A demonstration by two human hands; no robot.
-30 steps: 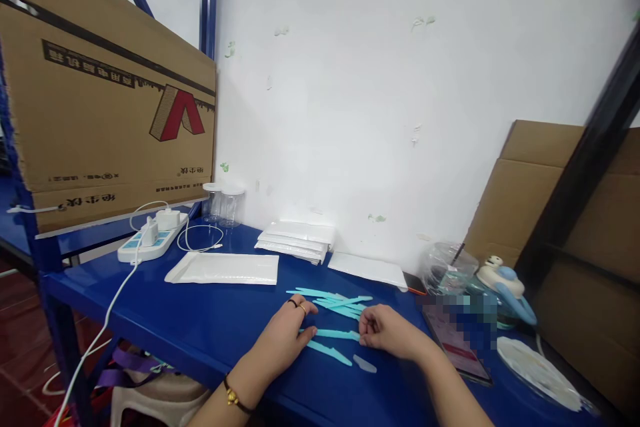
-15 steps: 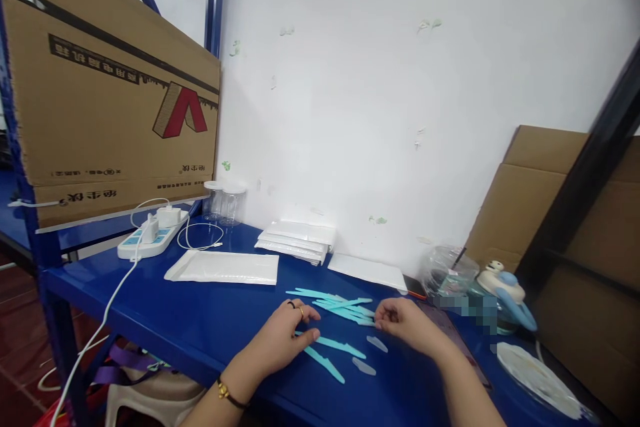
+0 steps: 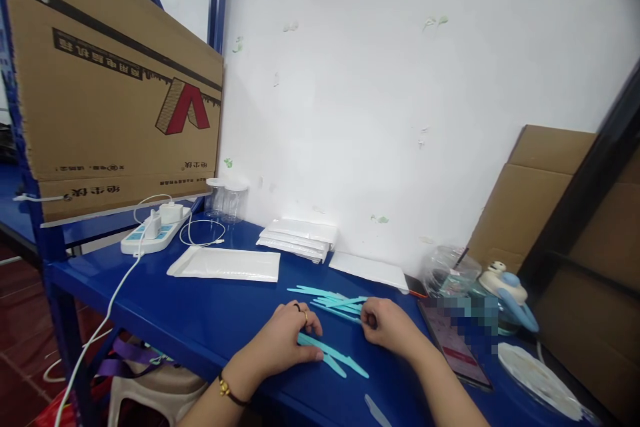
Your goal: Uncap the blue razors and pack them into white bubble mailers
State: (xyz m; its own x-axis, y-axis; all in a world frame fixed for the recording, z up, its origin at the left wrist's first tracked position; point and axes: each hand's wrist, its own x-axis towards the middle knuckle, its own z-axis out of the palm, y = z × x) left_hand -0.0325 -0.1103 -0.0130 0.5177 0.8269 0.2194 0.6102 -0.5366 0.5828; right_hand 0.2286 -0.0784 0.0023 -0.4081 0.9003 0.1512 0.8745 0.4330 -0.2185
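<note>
Two turquoise eyebrow razors (image 3: 345, 355) lie with their left ends between the thumb and curled fingers of my left hand (image 3: 285, 340). Their other ends stick out to the right, close to the table surface. A loose pile of several more turquoise razors (image 3: 325, 298) is just beyond. My right hand (image 3: 393, 325) is at the right end of that pile, fingers pinched on the end of one razor (image 3: 336, 312); the fingertips are partly hidden. A translucent blade cover (image 3: 377, 410) rests near the front edge of the blue table (image 3: 215, 320).
White padded envelopes lie behind: one (image 3: 225, 264) at left, a stack (image 3: 299, 239) and another (image 3: 369, 271). A power strip (image 3: 155, 230) with cables and clear jars (image 3: 233, 203) stand at back left. On the right are a phone (image 3: 457, 347), a plastic cup (image 3: 450, 270) and a round pack (image 3: 540, 380).
My right hand has moved slightly left onto the pile's end. The two razors at my left hand lie closer together. Of two translucent covers, one now shows, nearer the front edge.
</note>
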